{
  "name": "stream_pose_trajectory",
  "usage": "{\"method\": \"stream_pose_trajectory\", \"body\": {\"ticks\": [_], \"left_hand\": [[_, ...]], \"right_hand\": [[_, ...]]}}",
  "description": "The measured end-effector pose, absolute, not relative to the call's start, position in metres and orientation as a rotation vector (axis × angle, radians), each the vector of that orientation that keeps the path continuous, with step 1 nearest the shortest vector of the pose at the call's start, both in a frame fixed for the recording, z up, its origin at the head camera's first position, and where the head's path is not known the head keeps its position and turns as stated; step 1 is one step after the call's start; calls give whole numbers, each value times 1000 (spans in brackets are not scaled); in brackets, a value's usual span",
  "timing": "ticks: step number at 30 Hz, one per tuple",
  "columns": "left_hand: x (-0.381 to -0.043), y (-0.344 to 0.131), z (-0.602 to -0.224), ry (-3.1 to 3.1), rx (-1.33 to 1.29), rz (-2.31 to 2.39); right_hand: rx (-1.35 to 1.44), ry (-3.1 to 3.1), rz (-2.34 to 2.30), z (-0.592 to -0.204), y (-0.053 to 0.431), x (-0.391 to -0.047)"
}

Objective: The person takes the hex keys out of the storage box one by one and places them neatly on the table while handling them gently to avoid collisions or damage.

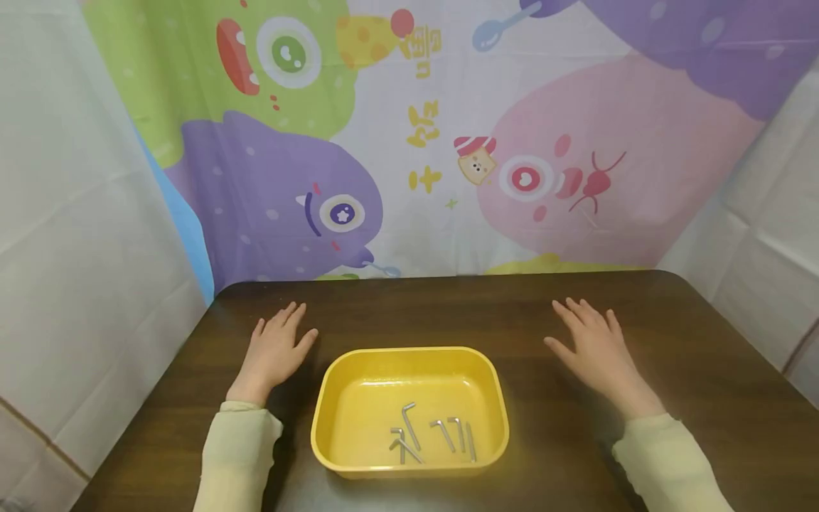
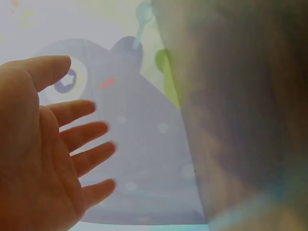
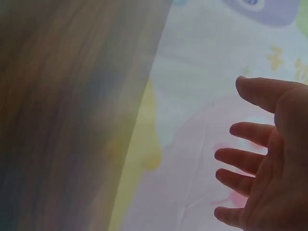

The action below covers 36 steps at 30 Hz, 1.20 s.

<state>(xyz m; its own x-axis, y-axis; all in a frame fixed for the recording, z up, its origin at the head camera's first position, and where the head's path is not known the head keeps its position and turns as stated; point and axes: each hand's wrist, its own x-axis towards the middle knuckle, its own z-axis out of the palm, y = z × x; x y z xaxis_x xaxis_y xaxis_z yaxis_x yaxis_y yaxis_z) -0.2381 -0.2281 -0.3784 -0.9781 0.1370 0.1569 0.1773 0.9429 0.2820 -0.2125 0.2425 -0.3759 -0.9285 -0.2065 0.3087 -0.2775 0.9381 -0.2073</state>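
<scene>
Presently, both hands are empty: the left hand and the right hand hold nothing, fingers extended and spread wide. Whether either touches the dark table cannot be determined. The metal keys, mostly L-shaped, lie inside the yellow tray, toward its near side; the tray stands between the two forearms. Risks, as judged: two keys at the group's left cross, so lifting one could drag or flip the other. The slim piece at the group's right, apparently straight, offers little edge, so a pinch could slip. Uneven pressure on the tray's rim could slide or tip it, since neither hand steadies it.
</scene>
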Motion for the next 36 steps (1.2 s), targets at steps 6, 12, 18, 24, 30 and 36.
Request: {"method": "stream_pose_trajectory", "body": {"ticks": [6,12,18,24,30,36], "left_hand": [[-235,-217,-368,-3003,-291,-520],[-232,-206,-365,-3072,-341,-633],[-232,-194,-368,-3127,-371,-669],[-233,-185,-370,-3164,-387,-626],[-233,-181,-373,-3171,-425,-594],[-234,-179,-376,-3153,-511,-516]], "right_hand": [[486,-2723,455,-369,214,-204],[623,-2653,500,-368,180,-191],[732,-2592,463,-372,154,-177],[765,-2607,381,-376,138,-168],[899,-2608,270,-381,130,-164],[912,-2673,205,-385,124,-161]]}}
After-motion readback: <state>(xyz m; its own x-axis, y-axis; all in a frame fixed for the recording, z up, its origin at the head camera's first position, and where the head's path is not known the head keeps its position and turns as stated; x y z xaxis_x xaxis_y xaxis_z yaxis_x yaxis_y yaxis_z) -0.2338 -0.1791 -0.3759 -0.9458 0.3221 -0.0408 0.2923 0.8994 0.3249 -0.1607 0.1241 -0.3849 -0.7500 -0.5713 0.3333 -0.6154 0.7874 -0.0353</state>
